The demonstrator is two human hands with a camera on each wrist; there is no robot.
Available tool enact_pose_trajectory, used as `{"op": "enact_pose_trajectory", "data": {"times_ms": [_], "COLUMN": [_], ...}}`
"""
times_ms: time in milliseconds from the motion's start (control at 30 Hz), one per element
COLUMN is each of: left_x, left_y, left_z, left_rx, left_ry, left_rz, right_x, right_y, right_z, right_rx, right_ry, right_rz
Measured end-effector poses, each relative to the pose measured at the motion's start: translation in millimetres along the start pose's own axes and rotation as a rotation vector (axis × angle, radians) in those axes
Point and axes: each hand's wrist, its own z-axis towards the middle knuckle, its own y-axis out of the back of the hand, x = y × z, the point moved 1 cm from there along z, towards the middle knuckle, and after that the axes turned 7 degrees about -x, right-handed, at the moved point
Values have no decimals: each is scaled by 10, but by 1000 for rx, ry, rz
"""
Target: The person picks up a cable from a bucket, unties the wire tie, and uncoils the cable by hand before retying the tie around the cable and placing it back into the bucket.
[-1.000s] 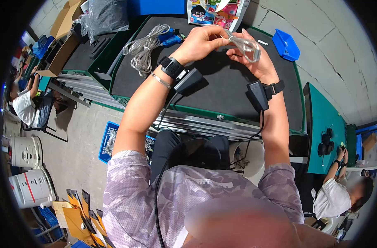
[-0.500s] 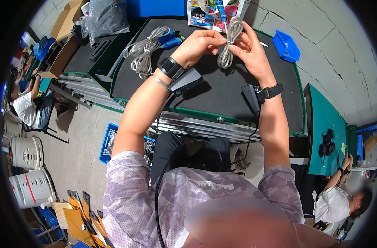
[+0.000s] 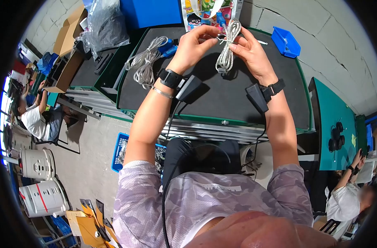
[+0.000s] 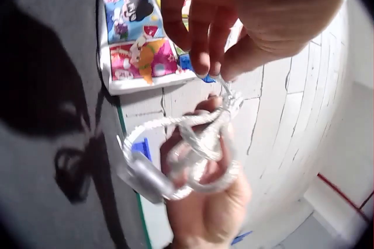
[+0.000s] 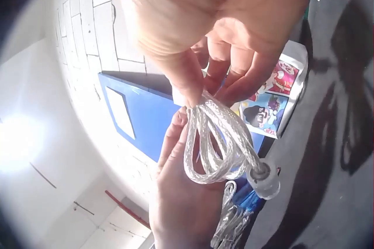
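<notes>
Right hand (image 3: 254, 53) clamps coiled cable (image 3: 225, 56), left hand (image 3: 192, 47) pinches its thin tie (image 4: 227, 88), both above black benchtop (image 3: 221, 97), second cable bundle (image 3: 146, 64) lying nearby.

Cable bundle (image 3: 226, 50) between left hand (image 3: 191, 47) and right hand (image 3: 253, 55), above the table (image 3: 229, 99); other cables (image 3: 146, 63) on the table's left; bag (image 3: 195, 19) behind; bin (image 3: 286, 42) at right rear.
</notes>
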Motion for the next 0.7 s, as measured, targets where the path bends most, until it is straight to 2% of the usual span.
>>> {"op": "enact_pose_trajectory", "data": {"times_ms": [33,67,133,167,367,500,567,600,667,700], "left_x": [-33,-42,-72,-96,-83,-126,-125,-81,86,136], "left_y": [17,4,-30,-46,-26,-50,-68,-75,-80,-85], "left_z": [-13,-18,-28,-35,-26,-60,-81,-86,-69,-67], "left_rx": [-31,-26,-40,-71,-90,-96,-64,-66,7,50], "left_ry": [-103,-105,-338,-394,-543,-533,-258,-255,77,185], "left_rz": [289,290,433,447,627,661,504,503,151,-65], "right_x": [-6,-11,2,7,21,34,32,22,10,3], "right_y": [8,13,10,5,-1,-41,-55,-47,-25,-24], "right_z": [2,0,-16,-20,-30,-36,-31,-33,-32,-35], "right_rx": [5,11,11,15,67,55,27,29,15,17], "right_ry": [-18,-38,-59,-82,-111,-99,30,26,93,91], "right_rz": [19,38,48,56,42,42,-44,-45,-157,-158]}}
